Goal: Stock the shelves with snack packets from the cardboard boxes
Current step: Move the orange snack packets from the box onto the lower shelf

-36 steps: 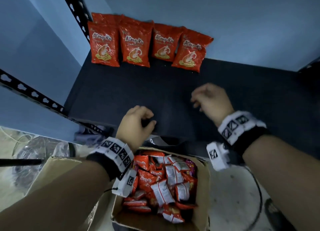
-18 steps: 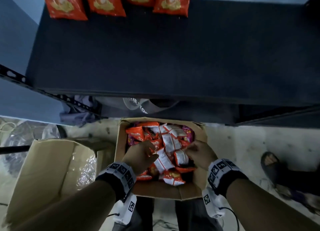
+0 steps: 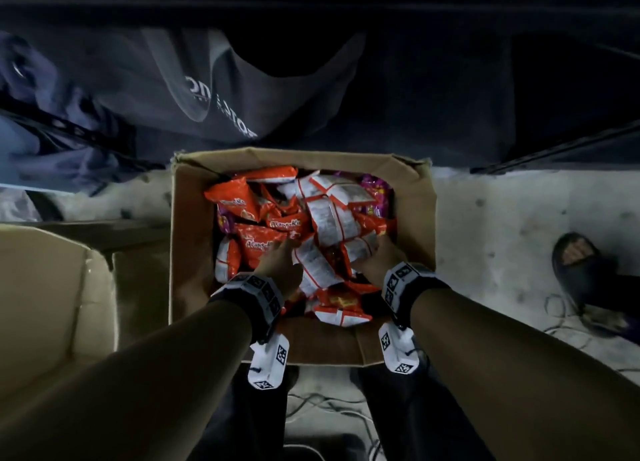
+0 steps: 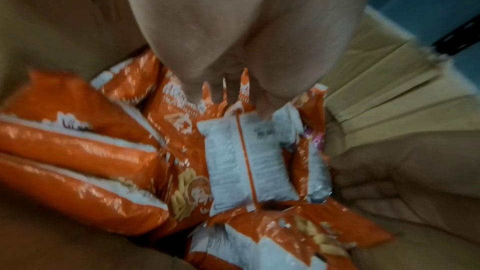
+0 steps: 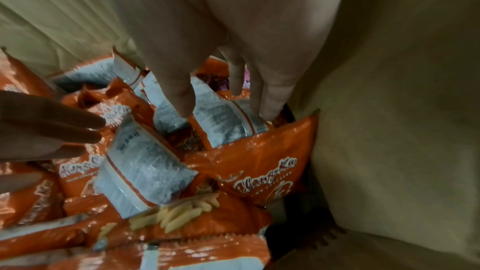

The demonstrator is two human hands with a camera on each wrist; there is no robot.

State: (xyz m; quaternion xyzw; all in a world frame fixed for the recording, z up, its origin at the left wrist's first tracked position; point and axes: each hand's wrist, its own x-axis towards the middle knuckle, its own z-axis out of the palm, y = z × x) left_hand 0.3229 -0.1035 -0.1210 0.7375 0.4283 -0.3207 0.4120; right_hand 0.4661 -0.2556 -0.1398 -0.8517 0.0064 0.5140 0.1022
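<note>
Reaching down into an open brown cardboard box (image 3: pixel 414 215) on the pale concrete floor (image 3: pixel 502 253), with both hands among a loose heap of orange and white foil snack packets (image 3: pixel 273 242). Left hand (image 3: pixel 282 263) lying on the left middle of the heap, fingers (image 4: pixel 217 91) stretched out nearly straight with their tips touching an orange packet face; gripping nothing that the left wrist view makes plain. Right hand (image 3: pixel 375 258) pressed in near the box's right wall, fingers (image 5: pixel 271 102) pointing down and spread, thumb on one side of a white-backed packet (image 5: pixel 221 120) and the other fingers past its far edge, apparently starting to close around it, though blur makes a firm hold impossible to confirm. Showing mostly orange fronts with white lettering and white backs with an orange seam, plus a few purple packets (image 3: pixel 375 192) at the far right corner. Lying jumbled at all angles, some flat, some on edge, filling the box to about half its height. Sitting just left of the box, a second open cardboard box (image 3: pixel 52 287) with its flap raised. Hanging above the far rim, dark grey cloth with white lettering (image 3: pixel 221 107), under the dark edge of a metal shelf (image 3: pixel 346 7). Resting on the floor well to the right, a dark slipper (image 3: pixel 585 273), with thin wires (image 3: pixel 571 325) trailing beside it.
</note>
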